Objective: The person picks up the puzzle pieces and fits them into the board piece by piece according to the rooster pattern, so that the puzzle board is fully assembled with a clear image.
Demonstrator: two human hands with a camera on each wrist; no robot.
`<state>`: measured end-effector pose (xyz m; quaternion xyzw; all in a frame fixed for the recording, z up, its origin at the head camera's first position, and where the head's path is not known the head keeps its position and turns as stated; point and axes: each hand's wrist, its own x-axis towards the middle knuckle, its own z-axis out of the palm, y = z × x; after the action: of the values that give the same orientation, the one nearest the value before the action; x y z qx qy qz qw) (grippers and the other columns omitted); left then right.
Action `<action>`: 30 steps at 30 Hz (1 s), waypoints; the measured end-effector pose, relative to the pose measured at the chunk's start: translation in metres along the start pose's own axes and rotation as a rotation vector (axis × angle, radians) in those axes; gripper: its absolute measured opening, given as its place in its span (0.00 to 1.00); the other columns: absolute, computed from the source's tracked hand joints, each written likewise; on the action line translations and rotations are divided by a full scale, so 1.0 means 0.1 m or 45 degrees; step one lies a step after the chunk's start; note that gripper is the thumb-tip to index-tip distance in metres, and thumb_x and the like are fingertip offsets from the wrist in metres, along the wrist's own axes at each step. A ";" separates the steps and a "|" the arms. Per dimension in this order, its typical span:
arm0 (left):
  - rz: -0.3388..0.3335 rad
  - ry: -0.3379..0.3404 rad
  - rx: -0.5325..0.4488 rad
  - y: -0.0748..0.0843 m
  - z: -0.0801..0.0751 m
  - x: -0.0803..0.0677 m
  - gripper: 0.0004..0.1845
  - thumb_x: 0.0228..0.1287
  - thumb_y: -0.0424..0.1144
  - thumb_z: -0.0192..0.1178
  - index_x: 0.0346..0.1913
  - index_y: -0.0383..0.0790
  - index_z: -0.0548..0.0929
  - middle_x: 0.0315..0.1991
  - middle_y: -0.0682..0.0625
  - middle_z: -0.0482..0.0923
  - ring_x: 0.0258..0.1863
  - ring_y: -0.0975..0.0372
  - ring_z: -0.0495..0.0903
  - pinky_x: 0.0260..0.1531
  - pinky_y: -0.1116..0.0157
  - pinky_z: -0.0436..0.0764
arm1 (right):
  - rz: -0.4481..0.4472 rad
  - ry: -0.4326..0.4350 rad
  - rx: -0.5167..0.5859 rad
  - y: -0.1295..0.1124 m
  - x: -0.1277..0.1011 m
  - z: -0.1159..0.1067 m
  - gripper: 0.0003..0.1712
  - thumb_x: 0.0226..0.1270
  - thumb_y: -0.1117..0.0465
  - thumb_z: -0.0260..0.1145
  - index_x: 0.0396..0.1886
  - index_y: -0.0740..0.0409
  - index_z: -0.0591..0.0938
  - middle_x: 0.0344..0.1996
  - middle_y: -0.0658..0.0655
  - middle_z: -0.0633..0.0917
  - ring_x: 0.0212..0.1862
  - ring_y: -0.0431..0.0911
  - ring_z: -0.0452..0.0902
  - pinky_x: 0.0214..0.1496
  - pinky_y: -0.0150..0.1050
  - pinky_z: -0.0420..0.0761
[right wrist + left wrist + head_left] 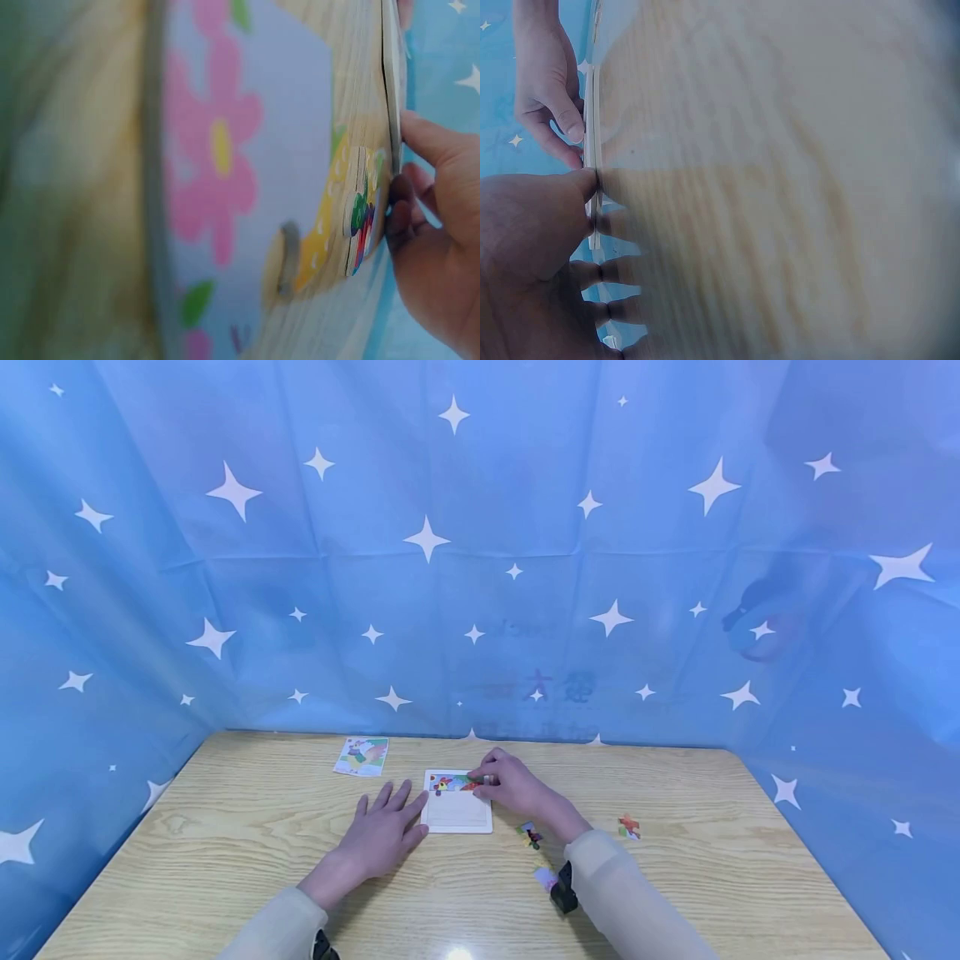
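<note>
The white puzzle board [457,812] lies flat near the table's [225,860] far edge, its long axis running toward that edge. The left hand [382,831] rests with fingers spread straight against its left side; the right hand [510,785] pinches a puzzle piece [472,783] on its far end.

faint characters behind backdrop [558,687], unreadable

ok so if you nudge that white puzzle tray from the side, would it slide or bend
The white puzzle tray probably slides rather than bends: it lies flat on the smooth wooden table, and the left wrist view shows a thin, straight edge. It looks light, which may be why the left hand rests against its side while the right hand presses a piece in.
</note>
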<state>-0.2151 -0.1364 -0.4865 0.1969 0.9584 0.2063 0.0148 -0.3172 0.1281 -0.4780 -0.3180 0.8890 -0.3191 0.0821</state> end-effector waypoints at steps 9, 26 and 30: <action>-0.014 0.007 0.000 0.00 0.03 0.02 0.30 0.81 0.51 0.51 0.77 0.39 0.68 0.78 0.33 0.57 0.76 0.33 0.51 0.67 0.27 0.49 | -0.003 0.015 -0.014 -0.02 -0.01 0.00 0.16 0.74 0.63 0.67 0.58 0.63 0.86 0.46 0.55 0.75 0.36 0.43 0.70 0.38 0.39 0.73; -0.045 -0.030 -0.011 0.05 -0.03 0.00 0.29 0.81 0.50 0.51 0.77 0.40 0.68 0.78 0.35 0.57 0.77 0.35 0.51 0.67 0.28 0.49 | 0.057 -0.027 0.150 0.04 -0.25 -0.21 0.19 0.76 0.60 0.66 0.64 0.58 0.83 0.54 0.56 0.79 0.44 0.44 0.79 0.43 0.42 0.81; -0.036 0.003 -0.007 -0.01 0.03 0.02 0.30 0.81 0.51 0.51 0.77 0.41 0.68 0.78 0.35 0.57 0.77 0.35 0.50 0.67 0.27 0.49 | 0.006 -0.026 0.119 0.10 -0.42 -0.34 0.20 0.75 0.61 0.67 0.63 0.63 0.82 0.53 0.60 0.80 0.46 0.46 0.81 0.47 0.41 0.82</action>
<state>-0.2174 -0.1353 -0.4898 0.1830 0.9605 0.2088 0.0170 -0.3012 0.1773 -0.4601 -0.3152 0.8729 -0.3567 0.1066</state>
